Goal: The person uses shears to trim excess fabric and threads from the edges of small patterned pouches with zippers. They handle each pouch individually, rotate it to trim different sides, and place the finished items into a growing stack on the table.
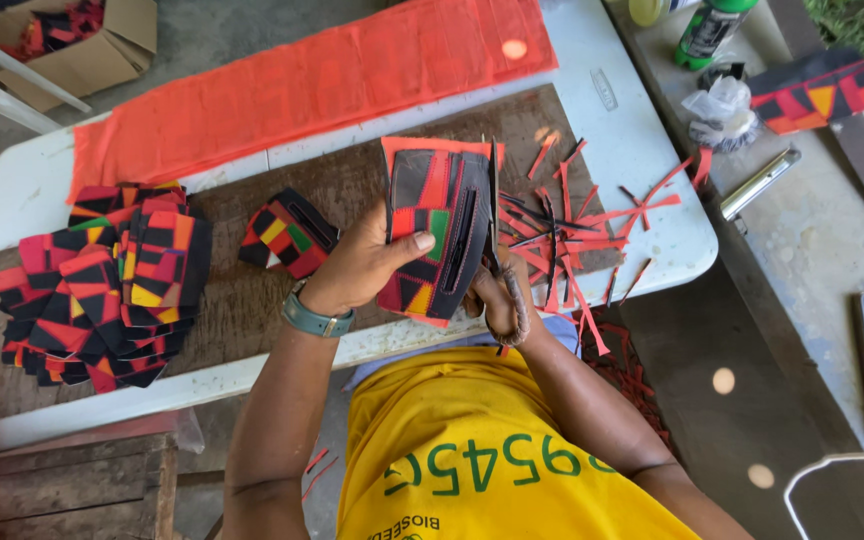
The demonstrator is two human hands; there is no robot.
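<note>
I find the left hand (pixel 367 262) closed on a patchwork fabric panel (pixel 435 232) of black, red and green, thumb across its face, holding it upright and steady above the table (pixel 642 130). The right hand (pixel 497 295) is closed through the handles of the scissors (pixel 493 215), whose blades run up the panel's right edge, placed for trimming. Red and black offcut strips (pixel 577 225) lie just beside that edge, on the cutting side. A stack of similar panels (pixel 107 285) sits well apart to the left, one loose panel (pixel 287 235) between. A long red cloth (pixel 312 85) lies beyond.
</note>
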